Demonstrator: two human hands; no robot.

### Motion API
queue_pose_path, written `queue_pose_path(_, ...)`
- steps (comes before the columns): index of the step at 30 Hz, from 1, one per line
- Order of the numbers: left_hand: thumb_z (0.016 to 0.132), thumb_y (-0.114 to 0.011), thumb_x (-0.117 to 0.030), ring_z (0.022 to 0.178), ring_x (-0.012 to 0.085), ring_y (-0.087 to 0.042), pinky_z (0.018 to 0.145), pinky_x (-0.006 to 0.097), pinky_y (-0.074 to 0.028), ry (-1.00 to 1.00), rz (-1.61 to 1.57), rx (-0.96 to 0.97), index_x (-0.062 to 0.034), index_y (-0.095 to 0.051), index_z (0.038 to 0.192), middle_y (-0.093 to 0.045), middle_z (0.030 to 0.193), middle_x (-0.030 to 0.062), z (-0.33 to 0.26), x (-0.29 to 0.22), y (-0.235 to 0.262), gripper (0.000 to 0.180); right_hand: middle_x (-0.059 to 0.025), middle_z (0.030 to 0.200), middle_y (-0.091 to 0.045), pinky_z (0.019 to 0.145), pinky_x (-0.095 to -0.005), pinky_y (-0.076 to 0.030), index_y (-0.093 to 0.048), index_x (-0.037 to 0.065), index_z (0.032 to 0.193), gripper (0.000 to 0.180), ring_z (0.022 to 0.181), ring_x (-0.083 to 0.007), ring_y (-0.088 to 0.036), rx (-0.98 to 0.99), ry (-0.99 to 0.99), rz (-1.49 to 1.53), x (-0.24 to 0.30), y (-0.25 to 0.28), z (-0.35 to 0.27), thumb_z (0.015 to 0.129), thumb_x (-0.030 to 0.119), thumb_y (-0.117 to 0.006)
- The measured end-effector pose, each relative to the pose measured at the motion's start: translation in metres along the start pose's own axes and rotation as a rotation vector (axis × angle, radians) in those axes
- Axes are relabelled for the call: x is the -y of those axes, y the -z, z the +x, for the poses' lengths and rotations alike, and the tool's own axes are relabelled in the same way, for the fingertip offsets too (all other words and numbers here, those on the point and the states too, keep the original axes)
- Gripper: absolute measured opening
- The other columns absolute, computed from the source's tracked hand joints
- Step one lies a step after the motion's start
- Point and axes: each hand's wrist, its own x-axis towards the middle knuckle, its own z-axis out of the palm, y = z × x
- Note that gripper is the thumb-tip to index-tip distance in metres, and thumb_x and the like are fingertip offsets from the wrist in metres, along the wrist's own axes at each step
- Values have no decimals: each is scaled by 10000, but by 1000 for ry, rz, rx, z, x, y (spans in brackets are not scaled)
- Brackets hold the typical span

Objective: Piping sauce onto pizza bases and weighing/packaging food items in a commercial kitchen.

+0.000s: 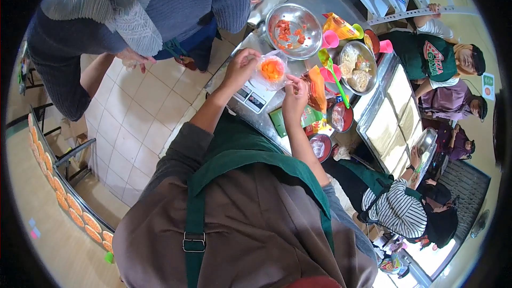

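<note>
A clear plastic bag (273,70) with bright orange pieces inside is held up between my two hands, over a white digital kitchen scale (254,99). My left hand (244,67) is closed, pinching the bag's left edge. On the other side, my right hand (295,96) grips the lower right edge of the bag with closed fingers. Whether the bag rests on the scale, I cannot tell. Just beyond stands a wide steel bowl (310,52), which has chopped red pieces in it. Orange packets (317,89) lie close to my right hand.
Right of the steel bowl, another metal bowl (373,82) holds bagged pale food, with a green spoon (338,81) and pink cups (330,39) nearby. Large trays of pale sheets (385,128) extend rightward. One person (176,10) stands at the left; several others stand at the right.
</note>
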Motion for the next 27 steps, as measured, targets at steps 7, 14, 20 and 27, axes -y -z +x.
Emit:
queue_pose_path(7,737,-536,39,964,267,-567,862,353,-457,-105,280,-70,-33,-443,1179,-545,1140,140,-20,61,-1,457,-375,1343,-249,1010,-518,-282,-168,8,1415,1160,1243,-479,-314,195,313,-745,60,-13,21,544,379,-839)
queue_pose_path(14,637,-759,-169,1075,350,-481,919,451,-393,-179,624,-33,-62,-463,1184,-537,1120,153,-10,55,-34,631,-279,1144,-521,842,-469,-459,-354,-15,1322,955,998,-418,-554,437,136,-672,21,-37,70,549,285,-827)
queue_pose_path(20,643,-772,-299,1021,330,-511,904,462,-386,-149,651,-96,-94,-500,1147,-548,1070,135,-8,53,-36,609,-208,920,-641,801,-416,-472,-656,29,984,432,911,-337,-601,248,341,-554,8,-29,69,608,208,-768)
queue_pose_path(27,646,-756,-342,1009,345,-513,897,469,-371,-375,684,-109,-99,-500,1142,-551,1059,139,-13,18,-37,609,-102,731,-655,638,-300,-498,-679,7,873,195,658,-188,-628,323,30,-226,12,-26,72,705,104,-658)
